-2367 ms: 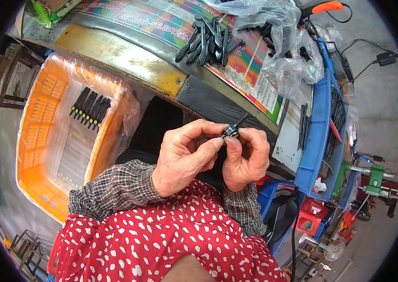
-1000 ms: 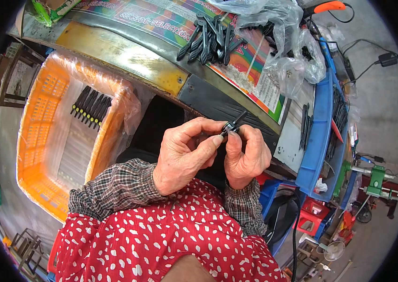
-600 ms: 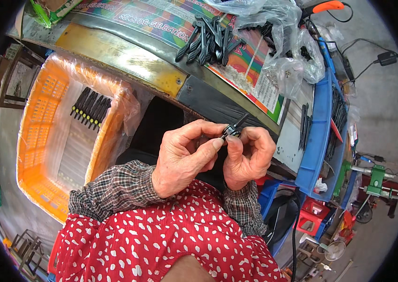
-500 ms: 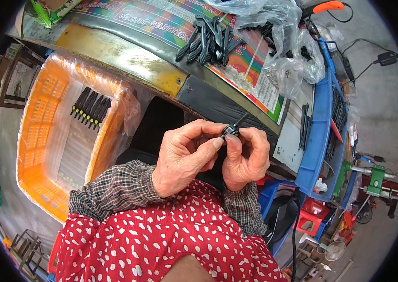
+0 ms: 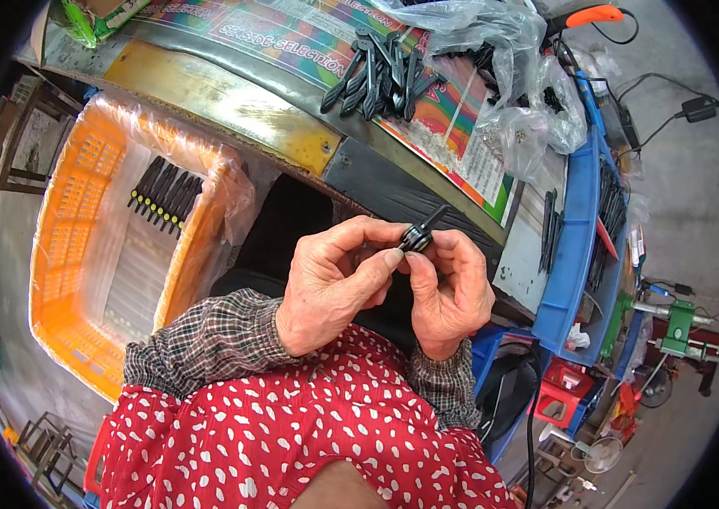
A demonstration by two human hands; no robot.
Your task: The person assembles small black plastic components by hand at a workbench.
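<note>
Black part [image 5: 417, 238]: had round hub, pale bands, slim stem.
Table [image 5: 372, 180]: part was near its front edge.
Left hand [image 5: 331, 284]: pinched it narrowly.
Right hand [image 5: 451, 295]: held its other side.

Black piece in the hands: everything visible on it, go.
The black piece looks like glossy plastic: a slim straight shaft pointing up and to the right, and a thicker, rounded lower end with pale glints or bands. It is held aslant in the air, before the table edge. The left hand pinches it; the right hand meets its right side, grip unclear. Fingers hide the rest.
</note>
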